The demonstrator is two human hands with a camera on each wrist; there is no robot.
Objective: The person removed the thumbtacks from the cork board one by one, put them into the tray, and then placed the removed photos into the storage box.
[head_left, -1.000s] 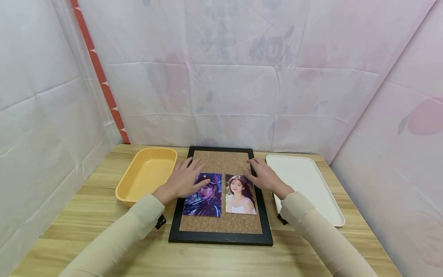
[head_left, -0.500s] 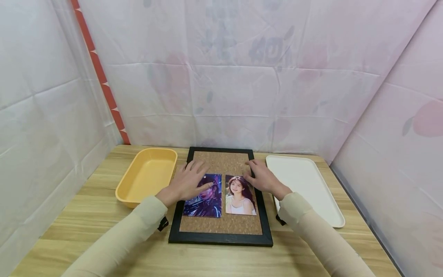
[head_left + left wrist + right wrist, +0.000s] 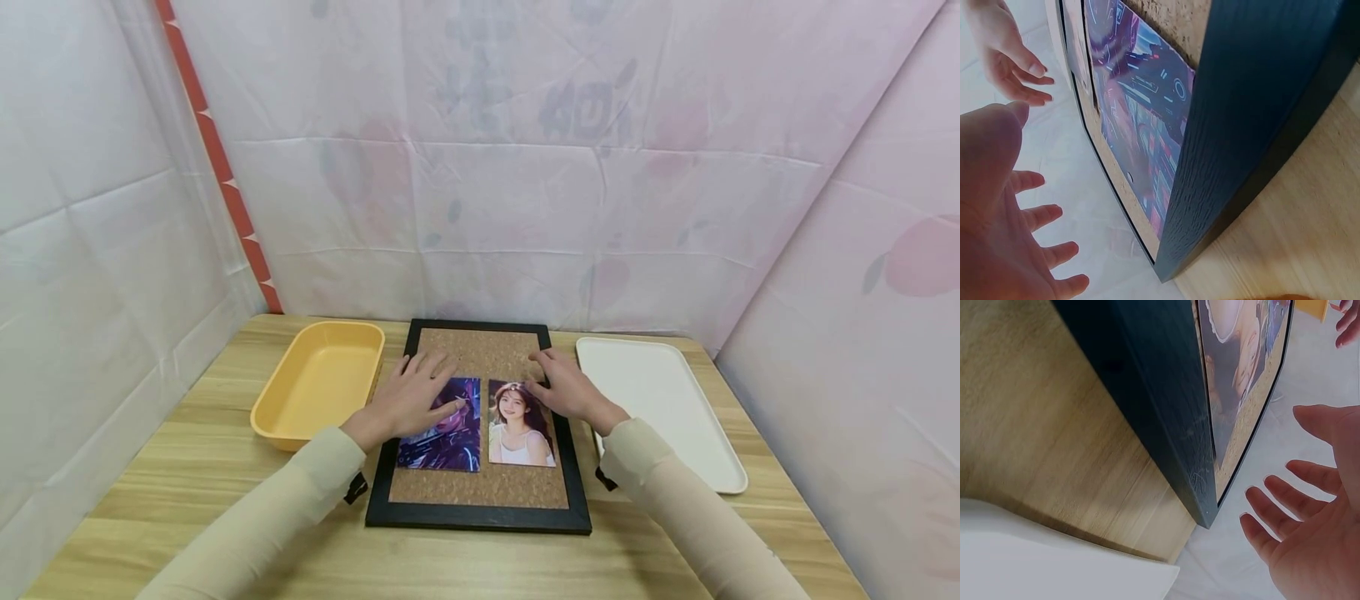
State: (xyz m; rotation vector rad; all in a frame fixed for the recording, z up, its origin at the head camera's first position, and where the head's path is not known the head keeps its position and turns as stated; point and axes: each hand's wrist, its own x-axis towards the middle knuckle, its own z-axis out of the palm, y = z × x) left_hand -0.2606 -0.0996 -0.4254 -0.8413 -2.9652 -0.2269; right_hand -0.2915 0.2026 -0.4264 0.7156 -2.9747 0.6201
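A cork board [image 3: 480,494] in a black frame lies on the table, holding two pictures side by side. The left one is a dark purple neon-style picture [image 3: 442,450]; at its right is a portrait photo [image 3: 516,437] of a person in a white top. My left hand [image 3: 405,398] hovers over the board's left side with fingers spread, partly covering the purple picture. Above the right edge of the frame is my right hand [image 3: 572,388], fingers loosely extended. The wrist views show both hands apart from the board, holding nothing. A small round pin head [image 3: 1130,177] shows on the purple picture.
To the left of the board stands a yellow tray [image 3: 318,392] with raised walls. A shallow white tray [image 3: 660,392] lies at the right. Pale patterned cloth [image 3: 495,200] hangs behind the wooden table [image 3: 480,567] and along both sides.
My left hand has drifted slightly right and toward me, with its thumb now over the purple picture's right part. My right hand has shifted a little left. Board and pictures stay put.
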